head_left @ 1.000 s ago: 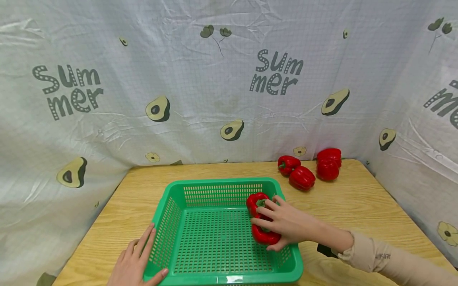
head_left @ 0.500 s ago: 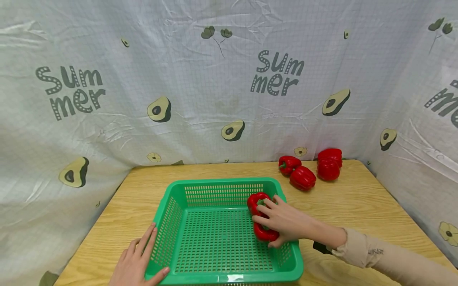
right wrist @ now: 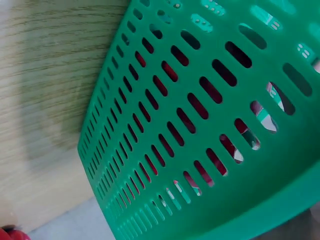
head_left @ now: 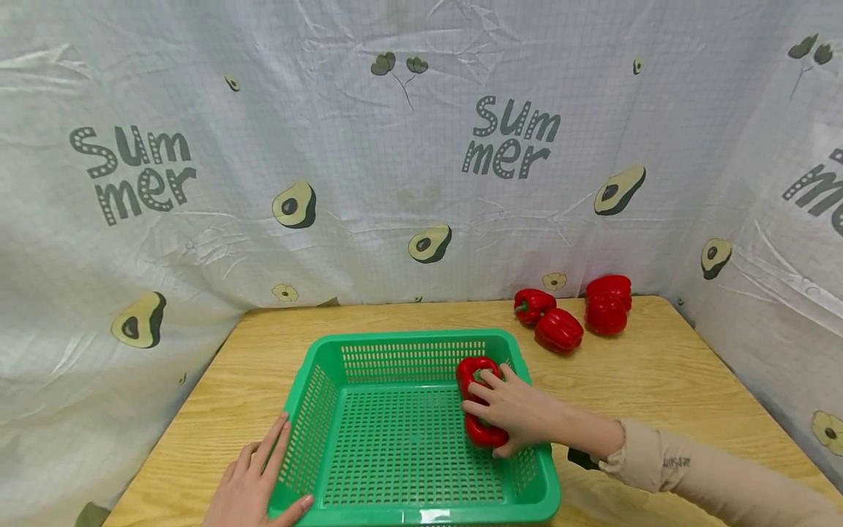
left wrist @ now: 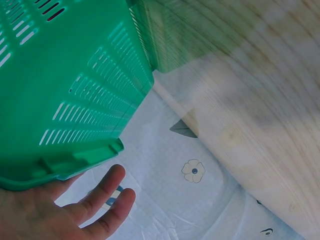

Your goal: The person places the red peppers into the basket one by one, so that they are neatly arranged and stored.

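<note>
A green plastic basket (head_left: 421, 515) with slotted walls stands on the table. Along its right wall are two red bell peppers: the far one (head_left: 465, 372) shows a green stem, and the near one (head_left: 484, 437) is partly hidden by my right hand (head_left: 516, 411). That hand reaches over the right rim and holds the near pepper, fingers across its top and left side, thumb at its near side. My left hand (head_left: 246, 489) rests at the basket's front left corner, fingers stretched along the left rim, thumb over the front rim. The right wrist view shows mainly the basket's outer wall (right wrist: 165, 100).
Beyond the basket's far right corner lie several red bell peppers on the wooden table (head_left: 658, 410), among them one on its side (head_left: 558, 329) and one farther right (head_left: 606, 315). A printed white cloth (head_left: 369, 183) hangs behind the table and along its sides.
My right hand and the near pepper have shifted slightly left and away, and the right sleeve has moved left. My left hand keeps its place on the basket.
</note>
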Tool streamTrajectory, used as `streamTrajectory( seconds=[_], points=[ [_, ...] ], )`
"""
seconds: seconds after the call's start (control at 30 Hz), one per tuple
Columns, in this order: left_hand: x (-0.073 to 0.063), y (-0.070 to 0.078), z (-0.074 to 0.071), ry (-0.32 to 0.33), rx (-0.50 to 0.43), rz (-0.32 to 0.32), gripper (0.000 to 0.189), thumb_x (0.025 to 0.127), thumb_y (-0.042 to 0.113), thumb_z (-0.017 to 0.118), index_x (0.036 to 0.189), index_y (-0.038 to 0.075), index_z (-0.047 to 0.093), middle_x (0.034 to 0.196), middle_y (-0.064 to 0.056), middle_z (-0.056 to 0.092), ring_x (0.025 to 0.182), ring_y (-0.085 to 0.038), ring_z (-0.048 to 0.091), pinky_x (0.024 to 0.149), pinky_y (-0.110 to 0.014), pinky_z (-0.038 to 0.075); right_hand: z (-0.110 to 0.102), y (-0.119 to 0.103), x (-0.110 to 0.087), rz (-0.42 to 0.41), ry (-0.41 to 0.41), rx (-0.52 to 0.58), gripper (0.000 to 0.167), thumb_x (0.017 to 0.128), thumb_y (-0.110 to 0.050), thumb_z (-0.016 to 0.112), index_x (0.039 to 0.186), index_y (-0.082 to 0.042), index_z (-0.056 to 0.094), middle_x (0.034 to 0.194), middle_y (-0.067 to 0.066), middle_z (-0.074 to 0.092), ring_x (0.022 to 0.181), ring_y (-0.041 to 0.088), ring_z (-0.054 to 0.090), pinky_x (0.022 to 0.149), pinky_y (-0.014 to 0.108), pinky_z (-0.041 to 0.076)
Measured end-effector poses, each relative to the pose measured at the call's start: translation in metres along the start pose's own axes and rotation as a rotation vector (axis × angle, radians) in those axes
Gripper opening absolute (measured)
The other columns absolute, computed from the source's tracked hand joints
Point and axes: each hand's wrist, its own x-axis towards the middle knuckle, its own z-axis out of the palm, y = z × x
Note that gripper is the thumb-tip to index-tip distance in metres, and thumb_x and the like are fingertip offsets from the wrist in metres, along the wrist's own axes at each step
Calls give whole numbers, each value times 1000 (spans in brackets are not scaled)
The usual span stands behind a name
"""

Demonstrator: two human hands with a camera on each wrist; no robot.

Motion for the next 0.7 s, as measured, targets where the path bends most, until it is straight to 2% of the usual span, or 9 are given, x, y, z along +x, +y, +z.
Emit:
streamTrajectory(
  seconds=[0.37, 0.53, 0.7],
  points=[
    [0, -1, 3, 18, 9, 16, 94, 68, 61, 61, 141, 12, 27, 144, 2, 25, 92, -27, 52, 66, -43, 44, 5, 1, 1, 19, -11, 67, 72, 63, -58, 70, 120, -22, 44, 118, -1, 48, 107, 22, 40, 84, 46, 36],
    [0, -2, 3, 12, 10, 3, 95, 68, 62, 61, 142, 14, 26, 143, 1, 27, 93, -27, 52, 67, -44, 44, 5, 3, 2, 18, -21, 112, 73, 64, -58, 69, 122, -22, 43, 122, -2, 46, 110, 22, 39, 86, 46, 35],
    [0, -2, 3, 14, 11, 4, 96, 68, 62, 61, 143, 15, 23, 143, 1, 28, 92, -27, 52, 68, -44, 44, 4, 4, 1, 15, -36, 166, 71, 67, -60, 65, 125, -23, 44, 121, -3, 48, 112, 22, 39, 89, 48, 33]
  ],
)
